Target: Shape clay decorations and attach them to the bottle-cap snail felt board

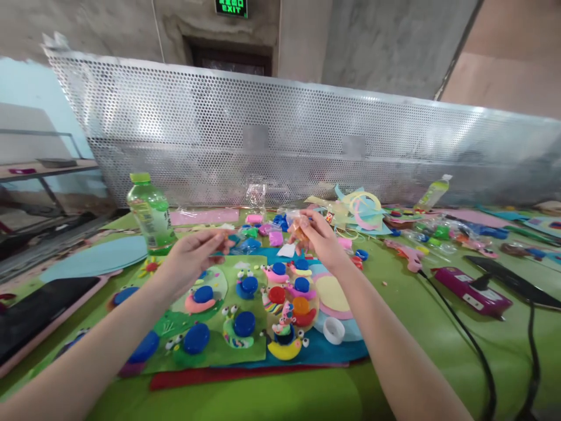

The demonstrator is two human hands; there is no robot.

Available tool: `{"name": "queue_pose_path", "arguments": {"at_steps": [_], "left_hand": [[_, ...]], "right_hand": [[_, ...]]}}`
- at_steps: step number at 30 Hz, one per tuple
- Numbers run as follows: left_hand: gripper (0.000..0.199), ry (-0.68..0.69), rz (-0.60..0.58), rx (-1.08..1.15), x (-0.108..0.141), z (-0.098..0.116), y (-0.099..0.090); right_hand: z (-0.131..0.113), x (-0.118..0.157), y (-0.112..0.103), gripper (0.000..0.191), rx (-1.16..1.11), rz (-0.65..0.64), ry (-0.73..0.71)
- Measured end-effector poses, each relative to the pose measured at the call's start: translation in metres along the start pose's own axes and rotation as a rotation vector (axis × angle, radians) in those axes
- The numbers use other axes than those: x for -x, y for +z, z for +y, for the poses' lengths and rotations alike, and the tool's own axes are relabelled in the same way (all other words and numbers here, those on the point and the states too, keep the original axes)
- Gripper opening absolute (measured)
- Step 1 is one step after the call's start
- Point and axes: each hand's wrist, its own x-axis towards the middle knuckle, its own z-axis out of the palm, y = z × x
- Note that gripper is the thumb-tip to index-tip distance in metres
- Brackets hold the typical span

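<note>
My right hand (pixel 318 234) is closed around a small clear bag of orange-brown clay (pixel 300 229), held above the craft pieces. To its left, my left hand (pixel 193 257) pinches a small orange-brown bit (pixel 228 235) that looks like the same clay. Below them, several clay snails with bottle-cap shells lie on a green sheet (pixel 258 351), among them one with a blue cap (pixel 244 323). A yellow clay snail (pixel 284 349) carries a small pink figure (pixel 286 316). Beside it is a white cap (pixel 333 331). Bagged clay (pixel 276 238) lies behind my hands.
A green bottle (pixel 151 216) stands at the left, near a dark phone-like device (pixel 44 316). At the right are a pink glue gun (pixel 407 256), a purple power strip (pixel 472 291) and black cords. Paper scraps (pixel 362 210) lie before a perforated metal panel (pixel 210 117).
</note>
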Motion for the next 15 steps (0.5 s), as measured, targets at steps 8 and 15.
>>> {"name": "queue_pose_path", "arguments": {"at_steps": [8,15], "left_hand": [[0.035,-0.134,-0.203,0.079,0.009,-0.001,0.017],[0.040,-0.114,-0.182,0.050,0.003,-0.008,0.015]], "right_hand": [[-0.004,0.002,-0.006,0.044,-0.160,-0.024,0.199],[0.004,0.000,-0.013,0.042,-0.080,0.068,0.216]]}}
